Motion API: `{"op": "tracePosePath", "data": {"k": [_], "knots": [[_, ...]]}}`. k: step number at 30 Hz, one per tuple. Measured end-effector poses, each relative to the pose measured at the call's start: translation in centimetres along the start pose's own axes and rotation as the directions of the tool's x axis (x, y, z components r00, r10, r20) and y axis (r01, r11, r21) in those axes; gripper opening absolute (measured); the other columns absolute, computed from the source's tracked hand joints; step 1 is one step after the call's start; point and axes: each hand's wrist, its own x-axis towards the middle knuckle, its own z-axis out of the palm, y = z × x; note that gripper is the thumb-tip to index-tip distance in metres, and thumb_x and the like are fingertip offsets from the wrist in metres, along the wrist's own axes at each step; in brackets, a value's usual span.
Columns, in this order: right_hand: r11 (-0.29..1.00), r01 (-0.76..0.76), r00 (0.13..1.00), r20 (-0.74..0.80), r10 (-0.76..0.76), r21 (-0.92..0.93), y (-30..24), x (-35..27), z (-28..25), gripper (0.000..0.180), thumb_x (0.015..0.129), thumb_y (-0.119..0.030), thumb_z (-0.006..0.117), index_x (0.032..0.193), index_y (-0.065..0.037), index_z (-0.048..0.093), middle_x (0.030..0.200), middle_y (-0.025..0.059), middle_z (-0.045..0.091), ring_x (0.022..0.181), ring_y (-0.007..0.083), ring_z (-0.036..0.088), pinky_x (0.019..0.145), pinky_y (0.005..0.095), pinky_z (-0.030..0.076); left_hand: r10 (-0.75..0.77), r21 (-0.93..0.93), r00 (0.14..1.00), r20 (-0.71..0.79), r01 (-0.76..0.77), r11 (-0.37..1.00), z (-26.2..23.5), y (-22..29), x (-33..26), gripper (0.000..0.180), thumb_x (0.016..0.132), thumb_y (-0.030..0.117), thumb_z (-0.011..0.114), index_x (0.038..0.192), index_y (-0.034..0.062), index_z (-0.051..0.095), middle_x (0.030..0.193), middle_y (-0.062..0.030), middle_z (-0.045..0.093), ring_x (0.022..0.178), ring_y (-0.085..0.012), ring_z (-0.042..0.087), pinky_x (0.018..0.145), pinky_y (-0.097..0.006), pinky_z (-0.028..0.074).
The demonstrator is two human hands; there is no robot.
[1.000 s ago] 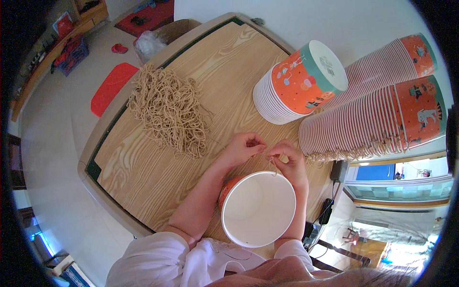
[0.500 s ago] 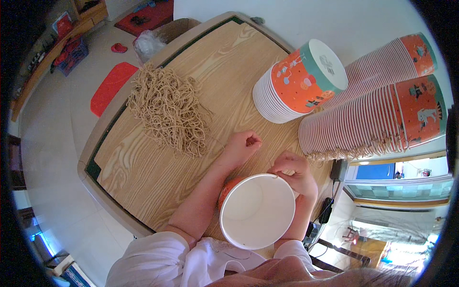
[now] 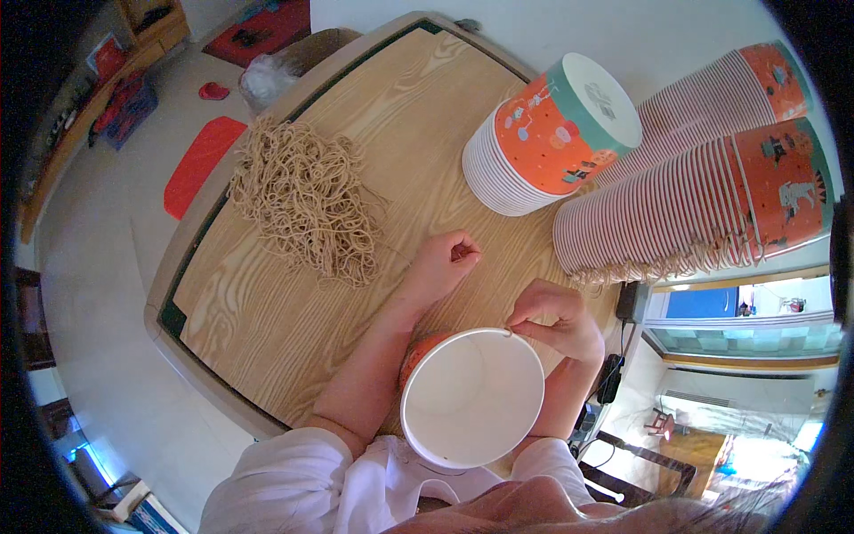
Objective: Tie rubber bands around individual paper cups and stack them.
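A white-lined paper bucket (image 3: 471, 400) with an orange outside rests against my forearms, its open mouth tilted up toward me. My right hand (image 3: 560, 322) pinches a short bit of tan cord at the far rim, thumb and forefinger pressed together. Beyond the bucket, my left hand (image 3: 447, 262) is curled closed above the table; what lies inside its fingers is hidden. A loose, tangled heap of tan cord (image 3: 307, 200) spreads over the table to the left of that hand.
An upside-down stack of orange and green buckets (image 3: 551, 133) stands at the back right. Two long stacks lie beside it, the nearer bucket stack (image 3: 654, 209) with cord ends along its rims. Power adapters (image 3: 609, 378) sit by the right table edge.
My right hand has shifted slightly right, and its thumb-and-finger pinch at the rim shows more plainly. The bucket has dropped slightly toward me. My left hand stays closed.
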Motion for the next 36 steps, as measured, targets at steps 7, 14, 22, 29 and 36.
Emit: {"op": "tracePosePath", "data": {"k": [7, 14, 22, 29, 36], "knots": [[0.999, -0.008, 0.999, 0.049, 0.010, -0.044, -0.4, 0.7, 0.4, 0.016, 0.070, 0.004, 0.073, 0.085, -0.004, 0.071, 0.080, 0.0060, 0.065, 0.078, 0.0210, 0.062, 0.067, 0.0310, 0.048, -0.010, 0.035, 1.000, -0.007, 0.010, 0.999, 0.0, 0.0, 0.0, 0.012, 0.081, 0.010, 0.068, 0.088, 0.0007, 0.064, 0.076, -0.0071, 0.067, 0.067, -0.0135, 0.062, 0.064, -0.029, 0.050], [0.999, 0.021, 0.996, 0.088, -0.018, -0.037, -0.2, 0.6, 0.4, 0.020, 0.071, 0.002, 0.073, 0.091, -0.002, 0.070, 0.083, 0.0075, 0.066, 0.079, 0.0212, 0.062, 0.067, 0.0322, 0.048, 0.004, 0.008, 1.000, 0.002, -0.004, 1.000, -0.1, -0.2, -0.1, 0.011, 0.081, 0.009, 0.068, 0.088, 0.0006, 0.064, 0.074, -0.0075, 0.066, 0.067, -0.0139, 0.062, 0.064, -0.029, 0.050], [0.986, 0.150, 0.986, -0.069, -0.155, -0.066, -2.1, -0.2, 0.5, 0.028, 0.074, 0.000, 0.072, 0.101, 0.000, 0.067, 0.088, 0.0102, 0.065, 0.082, 0.0244, 0.062, 0.068, 0.0317, 0.048, 0.039, 0.003, 0.999, 0.021, -0.039, 0.999, -0.4, -0.3, -0.1, 0.013, 0.083, 0.011, 0.068, 0.091, 0.0017, 0.064, 0.074, -0.0059, 0.066, 0.066, -0.0125, 0.061, 0.061, -0.027, 0.049], [0.940, 0.052, 0.990, -0.104, -0.092, -0.337, -3.8, -0.1, 2.2, 0.018, 0.078, -0.002, 0.066, 0.096, -0.005, 0.065, 0.088, 0.0113, 0.061, 0.087, 0.0302, 0.060, 0.075, 0.0376, 0.049, -0.236, -0.566, 0.969, 0.068, 0.232, 0.791, -6.0, 5.6, -1.5, 0.019, 0.088, 0.014, 0.063, 0.104, 0.0054, 0.062, 0.073, -0.0011, 0.060, 0.063, -0.0092, 0.055, 0.054, -0.022, 0.043], [0.741, -0.460, 0.817, -0.559, 0.137, -0.490, -5.0, -2.5, 1.3, 0.015, 0.086, 0.000, 0.056, 0.096, -0.002, 0.066, 0.086, 0.0124, 0.061, 0.074, 0.0222, 0.062, 0.067, 0.0309, 0.049, 0.276, -0.858, 0.952, 0.134, -0.028, 0.512, -9.2, 11.2, -6.4, 0.025, 0.092, 0.009, 0.053, 0.112, -0.0051, 0.062, 0.094, -0.0135, 0.068, 0.078, -0.0178, 0.064, 0.068, -0.029, 0.052]]}}
